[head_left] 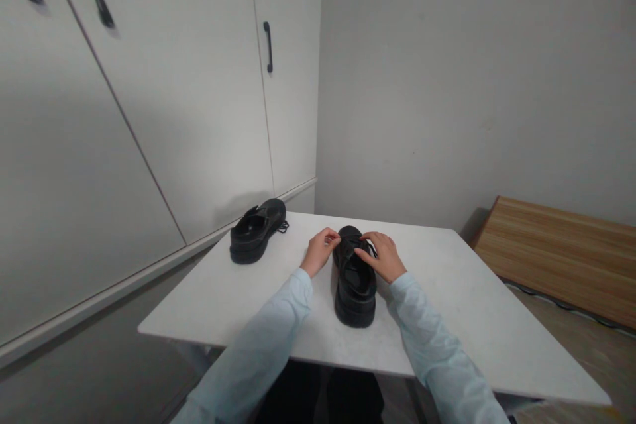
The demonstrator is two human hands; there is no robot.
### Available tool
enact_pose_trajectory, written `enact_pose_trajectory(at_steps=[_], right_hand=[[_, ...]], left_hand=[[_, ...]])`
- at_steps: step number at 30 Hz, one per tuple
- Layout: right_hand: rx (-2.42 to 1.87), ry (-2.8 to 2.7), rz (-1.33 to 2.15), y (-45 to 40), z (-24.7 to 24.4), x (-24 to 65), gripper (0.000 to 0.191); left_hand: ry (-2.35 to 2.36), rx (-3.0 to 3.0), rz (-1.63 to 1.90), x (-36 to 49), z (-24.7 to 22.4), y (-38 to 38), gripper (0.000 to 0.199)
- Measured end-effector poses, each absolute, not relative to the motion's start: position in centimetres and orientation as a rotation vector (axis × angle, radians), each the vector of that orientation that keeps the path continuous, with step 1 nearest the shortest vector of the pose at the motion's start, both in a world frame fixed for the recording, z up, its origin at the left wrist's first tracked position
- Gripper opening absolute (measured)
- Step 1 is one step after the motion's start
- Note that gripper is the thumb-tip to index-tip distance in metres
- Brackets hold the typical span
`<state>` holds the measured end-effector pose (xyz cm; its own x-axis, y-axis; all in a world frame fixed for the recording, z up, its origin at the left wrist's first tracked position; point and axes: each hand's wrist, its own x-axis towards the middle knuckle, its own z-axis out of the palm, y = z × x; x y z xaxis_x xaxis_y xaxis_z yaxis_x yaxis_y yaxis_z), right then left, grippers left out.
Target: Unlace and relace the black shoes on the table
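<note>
A black lace-up shoe (355,291) stands on the white table in front of me, its heel toward me and its toe pointing away. At the left side of its lacing, my left hand (320,250) is closed in a pinch; whatever lies between the fingertips is too small to make out. Over the right side of the lacing rests my right hand (385,257), thumb and forefinger apart and touching the upper near the tongue. A second black shoe (257,230) sits farther left, its toe also pointing away, with a loose lace (283,226) beside it.
The white table (437,318) reaches from the cabinet side on the left toward the right. White cabinet doors (199,99) with dark handles line the left. Behind is a grey wall (447,79). A wood-grain board (561,252) lies to the right, with a cable (561,305) along it.
</note>
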<state>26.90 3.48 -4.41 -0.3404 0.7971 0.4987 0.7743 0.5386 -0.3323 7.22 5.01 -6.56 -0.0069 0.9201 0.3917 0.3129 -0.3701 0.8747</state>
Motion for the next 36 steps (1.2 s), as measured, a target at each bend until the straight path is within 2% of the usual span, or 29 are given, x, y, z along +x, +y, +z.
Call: enact_pose_trajectory(at_steps=[14, 22, 28, 36], right_hand=[[-1.272, -2.15, 0.027, 3.6, -4.5, 26.9, 0.033], [-1.266, -2.131, 0.052, 3.6, -4.6, 26.9, 0.033], [-1.254, -2.121, 0.072, 3.7, -4.7, 27.0, 0.034], [-1.261, -2.133, 0.151, 4.2, -4.9, 27.9, 0.038]], left_hand=[[1.243, 1.607, 1.456, 7.2, -7.7, 5.9, 0.007], [1.075, 1.436, 1.499, 7.2, -7.3, 5.7, 0.006], [0.867, 1.335, 1.585, 7.1, -6.8, 5.3, 0.014], [1.023, 1.44, 1.584, 6.3, -5.6, 4.9, 0.013]])
